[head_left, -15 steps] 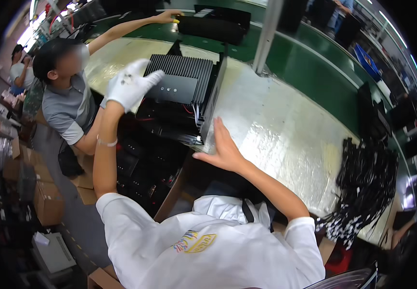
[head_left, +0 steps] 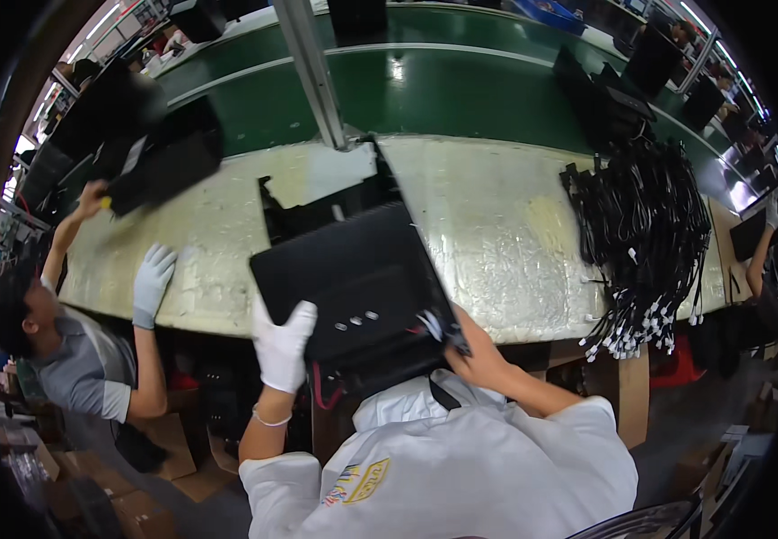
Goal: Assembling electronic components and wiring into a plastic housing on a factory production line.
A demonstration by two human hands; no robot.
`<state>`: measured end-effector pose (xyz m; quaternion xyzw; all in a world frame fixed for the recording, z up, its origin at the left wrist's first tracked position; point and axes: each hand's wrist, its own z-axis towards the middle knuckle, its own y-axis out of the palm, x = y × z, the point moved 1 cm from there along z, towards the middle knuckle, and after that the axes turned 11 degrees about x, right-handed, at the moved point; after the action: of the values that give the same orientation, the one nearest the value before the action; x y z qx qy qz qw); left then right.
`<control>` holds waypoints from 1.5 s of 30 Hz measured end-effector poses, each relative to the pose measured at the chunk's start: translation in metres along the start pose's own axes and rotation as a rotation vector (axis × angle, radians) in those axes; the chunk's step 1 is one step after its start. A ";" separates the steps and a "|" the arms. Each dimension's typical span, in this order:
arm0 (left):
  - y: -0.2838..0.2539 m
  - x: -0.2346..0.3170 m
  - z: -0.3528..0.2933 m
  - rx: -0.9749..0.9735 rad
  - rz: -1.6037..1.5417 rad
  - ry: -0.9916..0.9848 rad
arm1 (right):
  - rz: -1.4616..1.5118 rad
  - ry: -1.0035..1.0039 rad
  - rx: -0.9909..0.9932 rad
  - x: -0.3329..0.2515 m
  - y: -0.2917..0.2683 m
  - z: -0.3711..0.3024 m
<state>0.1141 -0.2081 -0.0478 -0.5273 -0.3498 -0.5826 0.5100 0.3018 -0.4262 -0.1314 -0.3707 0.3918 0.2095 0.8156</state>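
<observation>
A black finned casing (head_left: 353,292), smeared a little by motion, tilts in front of me over the near side of the table. My left hand (head_left: 283,346), in a white glove, grips its left edge with the thumb over the front. At the lower right corner my bare right hand (head_left: 481,357) holds the casing's side; some of its fingers are hidden behind it. White connectors and a red cable (head_left: 321,386) show at the casing's lower part. An open black frame part (head_left: 326,216) extends beyond the casing's far edge.
A metal post (head_left: 312,76) rises at the table's (head_left: 514,242) far edge, before a green conveyor (head_left: 461,94). Black cables (head_left: 640,238) with white plugs hang over the right side. At left a co-worker (head_left: 74,359) holds another black casing (head_left: 169,157), a gloved hand on the table.
My view has swung right. Both hands, earlier open beside the casing, now grip it, and it is tilted and closer to me. The co-worker's casing has come onto the table's left.
</observation>
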 end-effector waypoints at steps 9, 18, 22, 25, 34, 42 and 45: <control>0.144 0.005 0.082 -0.319 0.051 -0.036 | -0.135 0.319 0.030 0.055 -0.069 0.032; 0.185 0.018 0.114 -0.219 -0.202 0.213 | 0.242 0.209 0.211 0.060 -0.099 0.202; 0.139 0.066 0.052 -0.308 -0.460 0.397 | 0.483 0.012 0.158 0.003 -0.119 0.153; 0.083 0.043 0.021 -0.622 -0.107 1.105 | 0.119 -0.189 0.117 0.011 -0.130 0.077; 0.050 -0.100 -0.055 -0.684 0.427 1.107 | -0.661 -0.215 -0.124 0.038 -0.112 -0.014; 0.043 -0.099 -0.053 -0.736 0.362 1.009 | -1.165 -0.137 0.844 0.041 -0.254 0.035; 0.054 -0.096 -0.054 -0.654 0.234 0.966 | -1.583 0.029 0.702 0.055 -0.282 0.052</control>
<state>0.1449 -0.2506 -0.1589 -0.3675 0.1799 -0.7739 0.4834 0.5388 -0.5634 -0.0290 -0.2639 0.0709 -0.5575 0.7839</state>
